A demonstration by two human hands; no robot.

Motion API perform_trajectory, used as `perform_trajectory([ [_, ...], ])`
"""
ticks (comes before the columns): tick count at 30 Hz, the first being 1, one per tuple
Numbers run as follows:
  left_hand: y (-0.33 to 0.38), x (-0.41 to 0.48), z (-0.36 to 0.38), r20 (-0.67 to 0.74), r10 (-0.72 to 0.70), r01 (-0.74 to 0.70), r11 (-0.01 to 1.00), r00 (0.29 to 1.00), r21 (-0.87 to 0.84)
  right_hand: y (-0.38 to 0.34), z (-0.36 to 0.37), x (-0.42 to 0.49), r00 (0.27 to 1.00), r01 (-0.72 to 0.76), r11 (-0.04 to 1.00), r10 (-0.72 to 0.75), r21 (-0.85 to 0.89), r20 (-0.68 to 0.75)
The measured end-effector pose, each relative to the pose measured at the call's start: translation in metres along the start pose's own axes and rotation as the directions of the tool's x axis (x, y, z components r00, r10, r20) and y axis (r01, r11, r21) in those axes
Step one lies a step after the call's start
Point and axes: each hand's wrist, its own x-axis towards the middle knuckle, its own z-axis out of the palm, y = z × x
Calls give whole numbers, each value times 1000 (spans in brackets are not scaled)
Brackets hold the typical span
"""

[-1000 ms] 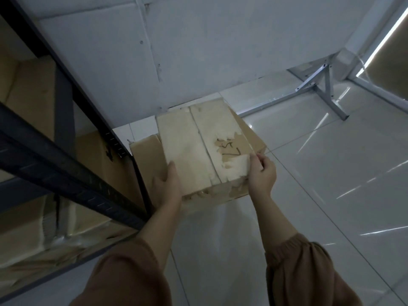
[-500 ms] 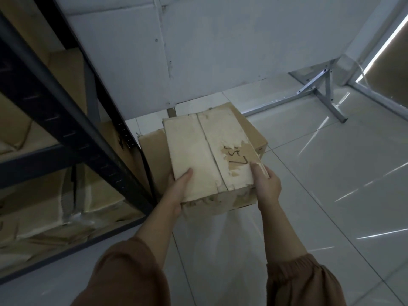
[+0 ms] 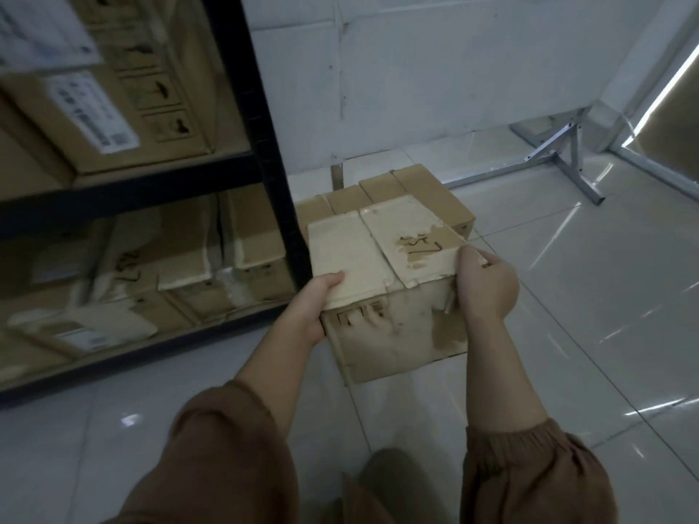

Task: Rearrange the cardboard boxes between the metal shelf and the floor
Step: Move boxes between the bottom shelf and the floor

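Head view takes in a glossy tiled floor (image 3: 590,334) filling the frame from 3 to 7 o'clock, with a white wall panel (image 3: 454,70) at 12 to 1 o'clock. A black metal shelf (image 3: 261,153) stands from 8 to 11 o'clock. Its upper level carries a large labelled carton (image 3: 113,119), and its lower level holds several worn shelved boxes (image 3: 181,266) packed side by side. A steel brace (image 3: 563,160) stands on the floor at 2 o'clock, well apart from the work. Just beside the shelf's front post, two brown boxes (image 3: 423,191) sit on the floor against the wall. At their 6 o'clock side, and partly covering them, is the pale box (image 3: 378,255), its top flaps scuffed and marked with writing. It is low, at or close to floor level; whether its base touches the tiles cannot be told. The left hand (image 3: 312,308) grips its near left corner, thumb laid over the top flap and fingers hidden round the side. The right hand (image 3: 486,285) grips the near right top edge with fingers curled over it. The step in hand looks like setting this box on the floor in front of the brown pair. The next move probably calls for seating it flat and square, then easing both hands off the edges without tearing the soft flaps.
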Motion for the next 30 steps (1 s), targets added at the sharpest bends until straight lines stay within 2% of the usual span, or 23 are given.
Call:
perform_trajectory([
  [5, -14, -68, -30, -11, -9, 9, 999, 1000, 38, -19, -35, -59, 996, 79, 979, -83, -190, -14],
  [10, -27, -127, -61, -29, -3, 5, 996, 1000, 87, -30, -58, -113, 990, 138, 964, -131, -225, 46],
  [17, -27, -196, -120, -103, 119, -108, 989, 988, 101, -47, -51, -186, 968, 189, 976, -166, -113, 189],
  [23, -21, -246, -167, -220, 229, -220, 973, 948, 66, -72, -30, -237, 922, 238, 971, -230, 14, 313],
  [30, -15, -253, -193, -301, 367, -375, 926, 880, 35, -85, -6, -256, 892, 275, 945, -320, 177, 319],
])
